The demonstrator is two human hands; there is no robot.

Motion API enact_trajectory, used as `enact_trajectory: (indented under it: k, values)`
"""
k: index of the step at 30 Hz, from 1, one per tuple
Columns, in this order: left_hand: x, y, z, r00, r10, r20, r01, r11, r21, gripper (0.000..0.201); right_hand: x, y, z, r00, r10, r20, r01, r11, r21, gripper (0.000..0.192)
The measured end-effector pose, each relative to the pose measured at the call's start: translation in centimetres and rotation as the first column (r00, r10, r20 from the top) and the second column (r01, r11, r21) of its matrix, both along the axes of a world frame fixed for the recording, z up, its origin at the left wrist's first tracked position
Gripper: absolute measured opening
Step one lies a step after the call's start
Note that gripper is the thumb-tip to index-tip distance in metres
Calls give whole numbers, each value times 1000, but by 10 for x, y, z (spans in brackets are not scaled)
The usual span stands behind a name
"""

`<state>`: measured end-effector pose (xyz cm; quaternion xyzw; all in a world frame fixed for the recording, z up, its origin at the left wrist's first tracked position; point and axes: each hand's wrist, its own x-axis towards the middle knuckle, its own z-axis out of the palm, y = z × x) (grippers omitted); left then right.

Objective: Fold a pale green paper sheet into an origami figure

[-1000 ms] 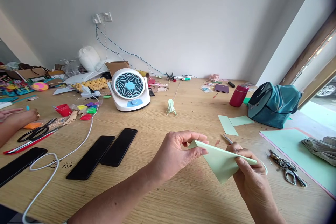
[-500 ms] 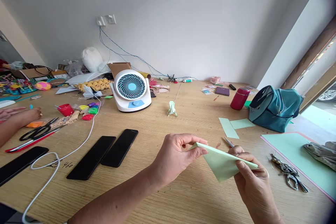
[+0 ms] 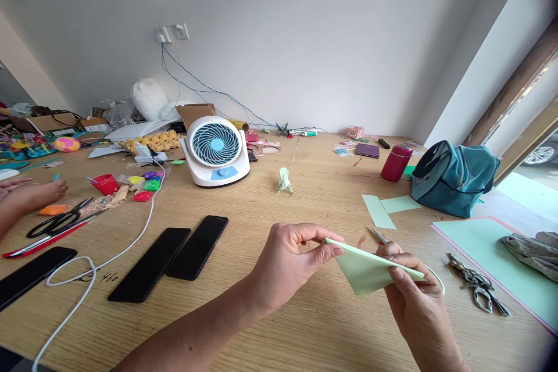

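Note:
Both my hands hold a folded sheet of light green paper (image 3: 364, 270) just above the wooden table (image 3: 270, 314). My left hand (image 3: 292, 258) pinches the paper's left corner between thumb and fingers. Along the right edge, my right hand (image 3: 412, 296) grips it with the thumb on top. A small folded green paper figure (image 3: 284, 180) stands further back on the table. Two cut strips of green paper (image 3: 386, 207) lie beyond my right hand.
Two black phones (image 3: 170, 261) and a white cable (image 3: 82, 288) lie left; a third phone (image 3: 30, 276) near the left edge. A white fan (image 3: 215, 148), teal bag (image 3: 453, 177), red flask (image 3: 396, 161), keys (image 3: 477, 290) and green sheet (image 3: 492, 256) surround. Another person's hand (image 3: 26, 195) rests near scissors (image 3: 54, 222).
My hands have tilted the folded paper a little flatter and brought it slightly lower. The view shifted slightly; nothing else on the table moved.

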<state>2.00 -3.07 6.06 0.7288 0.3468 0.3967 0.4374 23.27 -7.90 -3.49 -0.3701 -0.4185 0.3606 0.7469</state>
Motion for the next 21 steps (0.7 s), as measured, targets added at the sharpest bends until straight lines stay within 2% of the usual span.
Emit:
enact_trajectory:
  k: [9, 12, 16, 21]
  values:
    - [-4, 0, 8, 996, -21, 88, 19, 1000, 22, 18, -8, -2, -1, 999, 23, 28, -22, 1000, -19, 13]
    - [-6, 0, 12, 993, -26, 119, 16, 996, 83, 16, -13, -5, -6, 993, 36, 110, -31, 998, -45, 14]
    - [-10, -1, 15, 993, -31, 116, 19, 995, 98, 20, -22, -8, -11, 967, 90, 238, -73, 994, -81, 11]
    - [-10, -1, 15, 999, -41, 33, 38, 995, 96, 22, -38, -15, -2, 883, 150, 446, -122, 988, -91, 9]
